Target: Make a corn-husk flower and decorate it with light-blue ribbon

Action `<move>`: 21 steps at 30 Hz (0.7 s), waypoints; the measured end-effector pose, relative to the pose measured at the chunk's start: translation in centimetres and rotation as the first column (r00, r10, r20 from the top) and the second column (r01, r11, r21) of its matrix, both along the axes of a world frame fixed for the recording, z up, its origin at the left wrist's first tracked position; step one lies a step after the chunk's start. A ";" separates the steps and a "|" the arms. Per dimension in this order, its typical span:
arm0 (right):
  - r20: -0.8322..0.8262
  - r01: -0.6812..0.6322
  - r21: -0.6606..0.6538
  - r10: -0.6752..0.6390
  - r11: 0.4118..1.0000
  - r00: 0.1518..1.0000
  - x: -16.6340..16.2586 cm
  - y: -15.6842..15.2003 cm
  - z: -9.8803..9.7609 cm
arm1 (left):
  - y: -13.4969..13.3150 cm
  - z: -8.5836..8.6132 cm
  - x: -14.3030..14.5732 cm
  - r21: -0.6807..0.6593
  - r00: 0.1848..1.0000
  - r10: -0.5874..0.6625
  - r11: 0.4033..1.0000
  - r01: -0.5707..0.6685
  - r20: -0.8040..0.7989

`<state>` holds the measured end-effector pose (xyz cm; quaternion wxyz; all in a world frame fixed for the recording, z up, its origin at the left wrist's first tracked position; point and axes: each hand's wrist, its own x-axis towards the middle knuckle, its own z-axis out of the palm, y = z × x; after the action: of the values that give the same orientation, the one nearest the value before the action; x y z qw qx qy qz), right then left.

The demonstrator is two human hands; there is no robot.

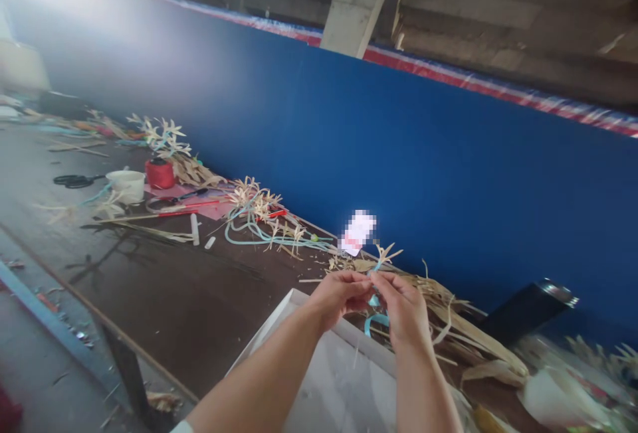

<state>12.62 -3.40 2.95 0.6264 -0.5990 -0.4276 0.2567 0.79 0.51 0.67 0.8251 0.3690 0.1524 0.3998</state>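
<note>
My left hand [343, 295] and my right hand [401, 300] meet over the table, fingertips pinched together on a straw flower [387, 255]. Pale, pointed petals stick up above the fingers, and light blue wrapping shows on its stem. Below the hands hangs a loop of light blue ribbon [375, 321]; whether it joins the stem is hidden. Under my forearms lies a white tray or box lid [339, 373]. Bundled dry husk strips [463, 320] spread out just right of my right hand.
Finished-looking straw flowers [256, 199] with blue stems lie along the blue wall [473, 187]. Farther left are a red thread spool [159, 174], a white cup [126, 186] and black scissors [77, 181]. A dark cylinder [523, 310] and a white container [561, 396] stand at right.
</note>
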 end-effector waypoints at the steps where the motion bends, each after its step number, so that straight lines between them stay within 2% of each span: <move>1: 0.021 0.010 -0.014 -0.010 1.000 1.000 -0.1 0.3 0.2 | 0.3 -0.2 0.1 -0.017 1.000 0.008 1.000 -0.008 0.001; 4: 0.067 0.023 -0.029 -0.021 0.999 0.998 -0.2 1.2 0.4 | 1.3 -0.6 0.5 -0.035 1.000 0.019 0.999 -0.019 -0.012; 8: -0.007 0.000 -0.014 0.000 1.000 1.000 0.2 2.9 -0.2 | 2.7 -0.6 1.2 -0.035 0.998 0.028 0.999 -0.029 -0.049; 15: -0.057 -0.028 0.013 0.029 1.000 0.998 3.0 5.2 -0.6 | 5.0 0.5 3.2 0.081 0.981 0.078 0.995 -0.065 -0.177; 18: 0.011 -0.037 0.004 0.037 0.999 0.999 3.6 5.7 -0.8 | 5.8 -0.7 3.6 0.128 0.994 0.022 0.992 -0.008 -0.105; 21: 0.083 -0.102 -0.032 0.104 0.994 0.991 3.9 6.1 -1.8 | 6.4 -2.4 3.7 0.083 0.999 0.011 0.997 -0.007 -0.046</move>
<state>16.52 2.68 1.16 0.5853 -0.5951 -0.4803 0.2692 4.47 6.95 -1.76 0.8035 0.4112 0.1567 0.4009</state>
